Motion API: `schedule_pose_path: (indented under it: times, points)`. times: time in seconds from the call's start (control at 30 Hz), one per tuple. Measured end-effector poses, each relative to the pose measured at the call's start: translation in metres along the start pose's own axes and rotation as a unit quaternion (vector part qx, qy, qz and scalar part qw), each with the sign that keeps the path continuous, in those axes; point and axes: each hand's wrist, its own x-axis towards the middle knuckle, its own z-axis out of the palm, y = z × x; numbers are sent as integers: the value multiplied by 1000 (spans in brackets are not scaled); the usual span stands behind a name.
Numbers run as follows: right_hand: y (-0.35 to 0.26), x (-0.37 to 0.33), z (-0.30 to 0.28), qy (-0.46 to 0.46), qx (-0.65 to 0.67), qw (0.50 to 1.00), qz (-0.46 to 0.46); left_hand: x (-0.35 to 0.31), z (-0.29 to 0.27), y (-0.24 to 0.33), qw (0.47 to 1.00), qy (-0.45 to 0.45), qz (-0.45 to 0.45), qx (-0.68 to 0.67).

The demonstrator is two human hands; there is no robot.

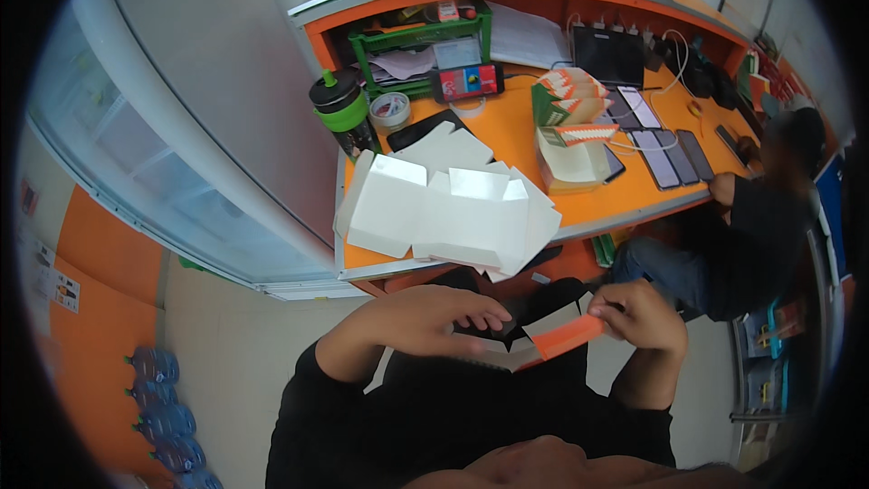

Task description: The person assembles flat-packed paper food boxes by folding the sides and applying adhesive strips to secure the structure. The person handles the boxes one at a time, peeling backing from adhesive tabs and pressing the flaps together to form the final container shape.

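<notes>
Carton [566,337], part-folded, orange panel at its right end, held above the lap just in front of the table [579,208]. Right hand [641,315]: fingers clamped on the carton's right end, at the orange panel. Left hand [430,319]: over the carton's left end, fingers slightly curled and apart from the thumb, no grip; can't tell if they touch the board.

On the table, nearest the hands: white carton blanks [462,208], flat, overlapping the front edge. Right of those, set-up cartons [572,172] in white, orange and green, grouped together. Further right, several phones [654,158] lying flat among white cables. Behind the blanks: black-and-green tumbler [346,118], tape roll [389,110] just beside it, green rack [358,56] with papers, and a phone with a lit screen [468,82] in front of the rack. Co-worker [760,231] at the table's right end, one hand at its edge. Blue water bottles [169,421] lined up on the floor at far left.
</notes>
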Motion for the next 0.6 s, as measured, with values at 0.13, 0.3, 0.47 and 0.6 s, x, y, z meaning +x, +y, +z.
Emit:
schedule_pose_path:
  times: [0.13,0.3,0.47,0.6]
  points:
    - [7,3,0,-13,-3,999,29,31,14,-1,973,-114,-116,166]
    - [34,6,-6,1,108,989,99,50,26,-21,977,-57,-81,190]
    - [65,-2,-16,108,310,944,24,59,31,-27,986,53,-70,142]
    - [76,-7,-8,212,233,947,-66,67,37,-35,985,113,-54,117]
